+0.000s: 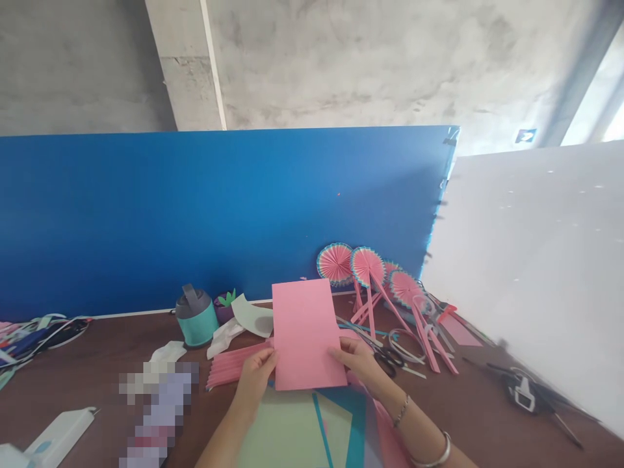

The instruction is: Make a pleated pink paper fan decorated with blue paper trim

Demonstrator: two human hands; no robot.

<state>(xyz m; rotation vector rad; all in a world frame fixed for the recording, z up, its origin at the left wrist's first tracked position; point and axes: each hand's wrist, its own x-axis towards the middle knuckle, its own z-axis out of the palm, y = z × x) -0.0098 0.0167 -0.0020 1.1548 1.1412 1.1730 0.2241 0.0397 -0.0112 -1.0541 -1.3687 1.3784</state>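
Blue partition [195, 214] spans the back of the counter [97, 370]; white panel [536, 273] closes the right side.

Pink sheet [305, 328]: plain rectangle, held up off the counter near its front edge, facing the camera, long side roughly vertical.

Pale green sheet [283, 435] lies flat below it.

Left hand [253, 378]: fingers pinched on the pink sheet's lower left edge.

Right hand [358, 364]: fingers closed on the lower right edge; bracelets on the wrist.

Pink paper fans [368, 266] on stick handles lean against the partition, behind and right of the sheet.

Pleated pink strip [231, 365] lies just left of the left hand.

Teal container [197, 318] with grey lid stands further left.

Scissors [389, 361] lie just beside the right hand.
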